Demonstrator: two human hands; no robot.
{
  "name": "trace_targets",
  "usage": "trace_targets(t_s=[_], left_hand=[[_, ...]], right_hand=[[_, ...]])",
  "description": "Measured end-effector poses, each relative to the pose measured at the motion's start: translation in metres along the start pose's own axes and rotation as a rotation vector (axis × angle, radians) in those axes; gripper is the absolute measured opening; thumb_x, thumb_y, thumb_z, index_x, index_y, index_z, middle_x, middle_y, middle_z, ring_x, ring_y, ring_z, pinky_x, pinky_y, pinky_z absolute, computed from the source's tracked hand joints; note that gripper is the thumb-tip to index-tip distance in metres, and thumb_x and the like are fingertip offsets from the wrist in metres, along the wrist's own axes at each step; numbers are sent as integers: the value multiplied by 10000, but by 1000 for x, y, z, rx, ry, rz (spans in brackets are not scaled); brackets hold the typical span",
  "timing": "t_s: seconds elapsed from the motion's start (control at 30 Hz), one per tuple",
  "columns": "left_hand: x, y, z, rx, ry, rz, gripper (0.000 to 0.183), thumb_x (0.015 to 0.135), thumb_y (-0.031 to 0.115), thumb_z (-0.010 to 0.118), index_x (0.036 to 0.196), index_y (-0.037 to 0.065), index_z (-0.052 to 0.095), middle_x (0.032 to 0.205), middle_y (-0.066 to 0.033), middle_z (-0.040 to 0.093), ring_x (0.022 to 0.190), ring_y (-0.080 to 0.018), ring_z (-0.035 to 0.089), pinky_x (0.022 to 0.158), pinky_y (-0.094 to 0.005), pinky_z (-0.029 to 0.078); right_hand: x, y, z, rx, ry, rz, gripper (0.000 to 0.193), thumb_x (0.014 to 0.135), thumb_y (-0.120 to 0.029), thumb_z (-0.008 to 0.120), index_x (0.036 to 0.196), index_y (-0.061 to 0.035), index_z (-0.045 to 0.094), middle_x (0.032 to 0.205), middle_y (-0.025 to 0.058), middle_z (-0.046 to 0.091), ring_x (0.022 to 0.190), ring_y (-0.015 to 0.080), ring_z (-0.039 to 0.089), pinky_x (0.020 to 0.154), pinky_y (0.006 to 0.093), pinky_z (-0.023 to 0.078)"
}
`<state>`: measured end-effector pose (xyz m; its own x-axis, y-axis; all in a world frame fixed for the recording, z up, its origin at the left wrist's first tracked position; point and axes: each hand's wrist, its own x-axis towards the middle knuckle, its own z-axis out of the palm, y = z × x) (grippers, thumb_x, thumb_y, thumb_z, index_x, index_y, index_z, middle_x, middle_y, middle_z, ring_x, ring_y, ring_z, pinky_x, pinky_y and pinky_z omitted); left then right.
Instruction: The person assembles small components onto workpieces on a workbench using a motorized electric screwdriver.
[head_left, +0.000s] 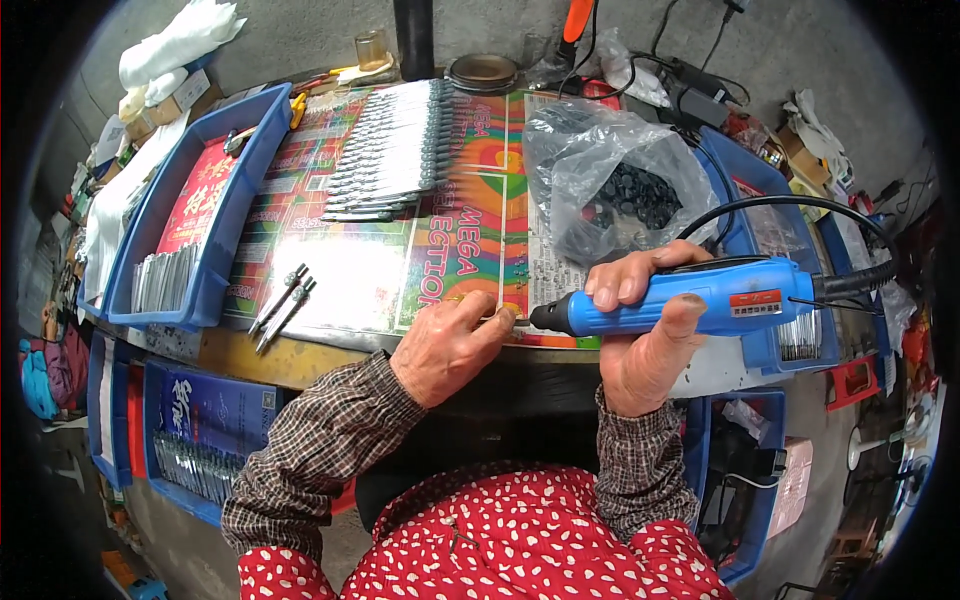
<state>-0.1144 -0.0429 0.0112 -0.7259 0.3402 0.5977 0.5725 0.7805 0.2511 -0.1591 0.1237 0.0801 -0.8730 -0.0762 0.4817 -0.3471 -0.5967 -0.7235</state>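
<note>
At your left, a blue tray (222, 262) holds a red card (200, 195) with pale writing. Two loose pens (286, 317) lie slantwise beside it; next, a row of pens (390, 150) covers part of a printed sheet (440, 250) with big pink lettering. Your left hand (447, 345) curls at the tool's tip; whether it pinches anything, I cannot tell. Farther back, a clear bag (560, 170) holds black pieces (635, 195). Your right hand (640, 370) grips the blue power tool (715, 285) near the table's front edge, long axis roughly crosswise, tip pointing left, a red label (755, 303) toward its cable end.
</note>
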Motion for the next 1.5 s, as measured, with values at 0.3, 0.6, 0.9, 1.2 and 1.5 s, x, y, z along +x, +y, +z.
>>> trace_targets(t_s=[0.3, 0.6, 0.9, 1.2, 1.5], left_hand=[[0, 0, -1, -11, 63, 19, 273, 692, 35, 601, 955, 34, 527, 844, -84, 506, 719, -237, 565, 552, -326, 477], [1, 1, -2, 31, 64, 9, 276, 689, 48, 597, 957, 58, 532, 798, -59, 498, 722, -223, 557, 537, -321, 475], [-4, -2, 2, 30, 61, -7, 255, 723, 66, 599, 969, 58, 535, 811, -62, 505, 655, -213, 566, 493, -323, 472], [-2, 4, -2, 134, -25, 16, 201, 738, 105, 588, 915, 28, 529, 861, -88, 488, 654, -217, 558, 530, -327, 471], [0, 4, -8, 130, -58, 52, 224, 713, 92, 577, 910, -4, 531, 829, -102, 457, 701, -224, 535, 565, -321, 453]], right_hand=[[0, 4, -4, 155, -48, -23, 500, 720, -353, 730, 993, -69, 421, 679, 57, 520, 616, 178, 538, 635, 355, 448], [-1, 6, -6, 141, -27, -29, 499, 715, -368, 729, 984, -77, 425, 676, 51, 514, 612, 177, 533, 636, 360, 446], [1, 0, -5, 47, 34, -21, 565, 676, -526, 693, 979, -107, 464, 650, 10, 477, 584, 154, 493, 625, 334, 410], [0, -2, -6, 35, 41, -19, 548, 676, -513, 701, 960, -105, 469, 645, 12, 478, 579, 155, 492, 618, 336, 411], [0, -2, -5, 131, -12, -26, 480, 717, -360, 729, 968, -77, 433, 644, 54, 512, 588, 177, 524, 617, 359, 438]])
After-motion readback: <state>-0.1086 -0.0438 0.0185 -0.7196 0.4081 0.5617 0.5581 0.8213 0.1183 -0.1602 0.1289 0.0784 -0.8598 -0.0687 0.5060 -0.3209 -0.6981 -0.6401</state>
